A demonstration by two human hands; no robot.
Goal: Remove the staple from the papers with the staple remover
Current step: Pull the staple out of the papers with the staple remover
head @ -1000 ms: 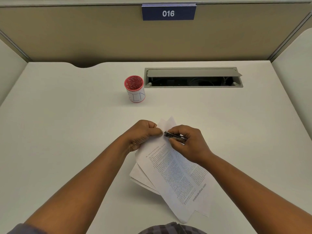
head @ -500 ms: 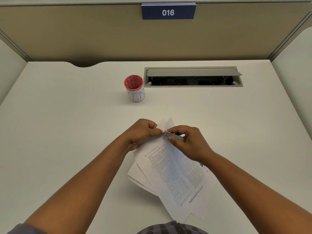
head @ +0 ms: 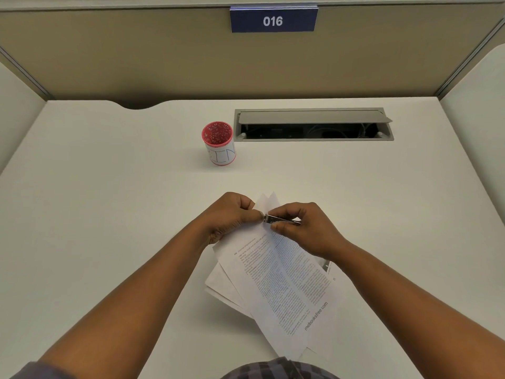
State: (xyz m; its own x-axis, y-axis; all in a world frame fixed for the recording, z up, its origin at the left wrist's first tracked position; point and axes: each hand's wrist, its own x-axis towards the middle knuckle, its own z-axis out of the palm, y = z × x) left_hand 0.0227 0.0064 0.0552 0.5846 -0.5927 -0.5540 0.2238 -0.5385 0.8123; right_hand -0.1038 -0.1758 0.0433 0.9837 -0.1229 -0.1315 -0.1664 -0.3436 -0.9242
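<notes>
A stack of printed white papers (head: 284,285) lies tilted on the desk in front of me, with its top corner lifted. My left hand (head: 232,214) pinches that top corner between thumb and fingers. My right hand (head: 303,228) grips a small metal staple remover (head: 278,220), held level. The remover's tip touches the paper corner right beside my left fingertips. The staple itself is too small to make out.
A red-rimmed white cup (head: 219,143) holding small bits stands behind the papers. To its right is a grey cable hatch (head: 314,124) with its lid open. Beige partition walls enclose the white desk (head: 109,214) at the back and both sides.
The papers have shifted slightly toward me and to the left. Both hands stay at the top corner, with the remover's tip pressed closer to my left fingers.
</notes>
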